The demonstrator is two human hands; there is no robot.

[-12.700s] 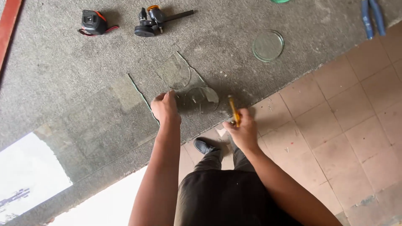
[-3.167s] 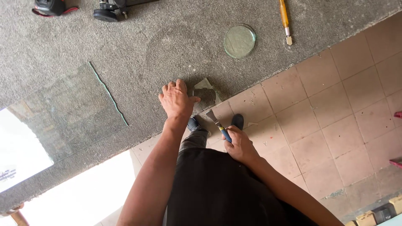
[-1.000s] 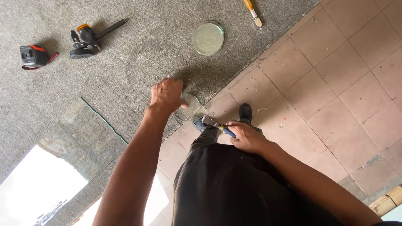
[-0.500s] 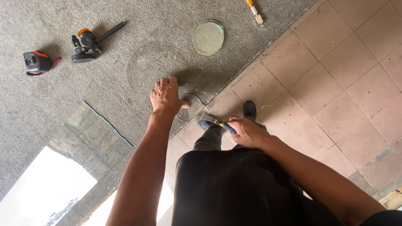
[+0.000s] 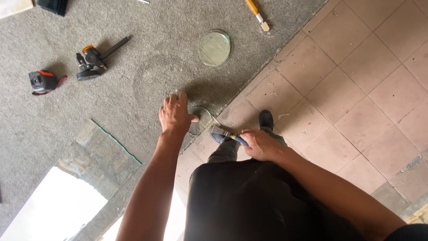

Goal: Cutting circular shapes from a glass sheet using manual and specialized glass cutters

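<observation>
My left hand (image 5: 175,114) presses flat, fingers spread, on a small curved piece of clear glass (image 5: 201,119) at the edge of a grey carpeted table (image 5: 133,85). My right hand (image 5: 260,143) grips pliers with blue and yellow handles (image 5: 227,134); the jaws sit at the glass's overhanging edge. A finished round glass disc (image 5: 215,47) lies farther up the table.
A large glass sheet (image 5: 76,178) lies at lower left. An orange and black circle glass cutter (image 5: 94,60) and a black and red tape measure (image 5: 42,81) rest at upper left. A yellow-handled tool (image 5: 256,13) lies at the top. Tiled floor (image 5: 356,89) and my shoes (image 5: 266,119) are below.
Over the frames, my right hand swapped the yellow-handled tool for the pliers. In the last second my left hand opened flat on the glass piece and the pliers came up to its edge.
</observation>
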